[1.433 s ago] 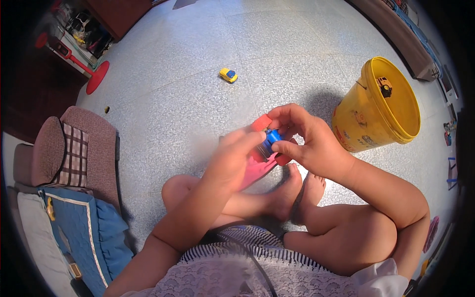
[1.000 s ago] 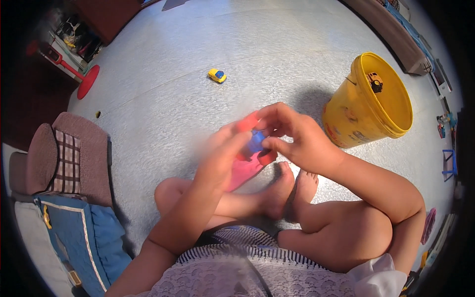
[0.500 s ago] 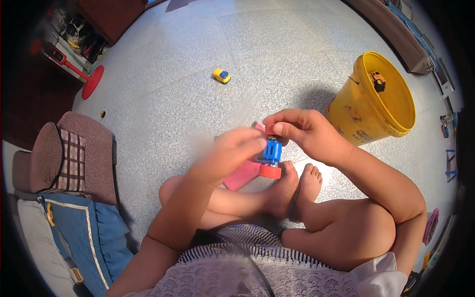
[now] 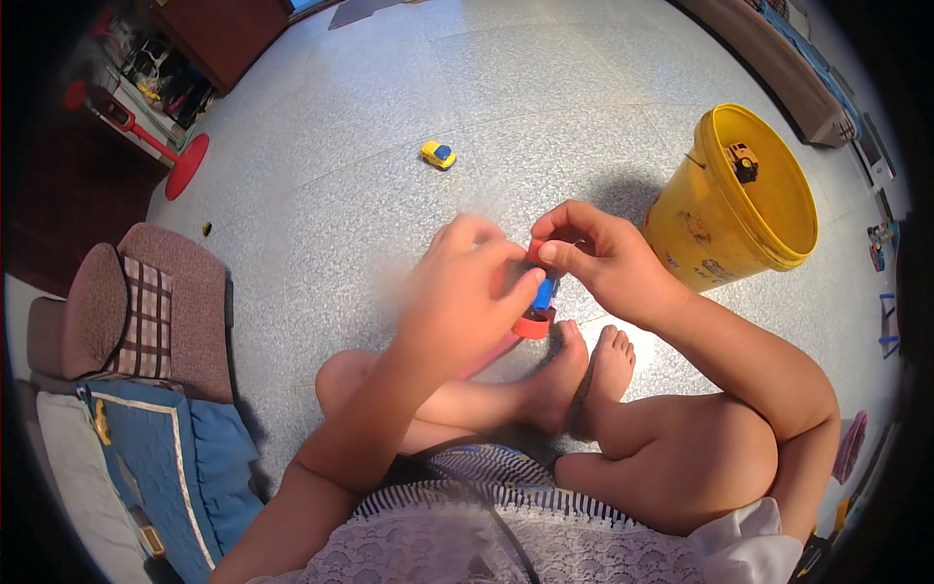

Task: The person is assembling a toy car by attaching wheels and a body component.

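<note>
Head view, from near to far: a person sits cross-legged on the grey floor (image 4: 545, 117), two bare feet tucked in front. Just above the feet, both hands meet on one small blue toy car (image 4: 543, 292) that sits with a red-and-pink piece (image 4: 531, 325) (its full shape is hidden behind the fingers). The left hand (image 4: 467, 292) is curled around the toy from the side, fingers closed on it; the right hand (image 4: 598, 258) pinches its top end between thumb and forefinger. The grip looks fiddly, so my guess is that the car could slip out and roll away across the smooth floor if either pinch loosens. Farther right stands one yellow bucket (image 4: 715, 234) with one small toy vehicle (image 4: 742, 161) inside. Farther off lies one yellow toy car (image 4: 438, 154), well apart from the hands. At left sits one brown cushioned seat (image 4: 126, 311).
</note>
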{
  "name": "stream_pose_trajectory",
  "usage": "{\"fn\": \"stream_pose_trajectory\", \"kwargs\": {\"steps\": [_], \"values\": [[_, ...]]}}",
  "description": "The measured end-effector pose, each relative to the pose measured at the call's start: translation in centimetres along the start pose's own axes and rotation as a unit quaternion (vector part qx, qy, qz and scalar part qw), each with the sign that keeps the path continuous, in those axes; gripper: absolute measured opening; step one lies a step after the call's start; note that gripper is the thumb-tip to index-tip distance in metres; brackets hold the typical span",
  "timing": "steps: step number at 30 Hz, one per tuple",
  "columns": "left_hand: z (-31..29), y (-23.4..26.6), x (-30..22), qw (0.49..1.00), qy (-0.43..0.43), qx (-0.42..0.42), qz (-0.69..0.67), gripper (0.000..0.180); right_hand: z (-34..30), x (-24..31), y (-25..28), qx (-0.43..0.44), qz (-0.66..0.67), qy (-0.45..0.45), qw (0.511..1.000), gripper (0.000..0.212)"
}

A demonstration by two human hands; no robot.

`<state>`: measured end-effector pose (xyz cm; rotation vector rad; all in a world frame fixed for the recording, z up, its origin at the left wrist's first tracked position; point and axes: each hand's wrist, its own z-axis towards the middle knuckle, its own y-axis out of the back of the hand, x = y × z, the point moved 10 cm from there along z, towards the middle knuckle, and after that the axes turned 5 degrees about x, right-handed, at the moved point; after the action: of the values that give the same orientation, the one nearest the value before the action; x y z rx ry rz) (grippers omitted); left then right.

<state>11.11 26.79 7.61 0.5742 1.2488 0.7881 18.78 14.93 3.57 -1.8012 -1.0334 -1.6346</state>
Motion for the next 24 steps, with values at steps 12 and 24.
{"fn": "stream_pose_trajectory", "kwargs": {"steps": [12,24], "values": [[-1.2,-5.9,1.8,0.832,0.107,0.220,-0.498,0.073,-0.1,-1.3,1.1,-0.024,-0.009,-0.058,0.998,0.026],[-2.1,-3.4,4.9,0.830,0.093,0.065,-0.546,0.060,-0.7,3.0,0.9,-0.059,-0.122,0.126,0.983,0.007]]}}
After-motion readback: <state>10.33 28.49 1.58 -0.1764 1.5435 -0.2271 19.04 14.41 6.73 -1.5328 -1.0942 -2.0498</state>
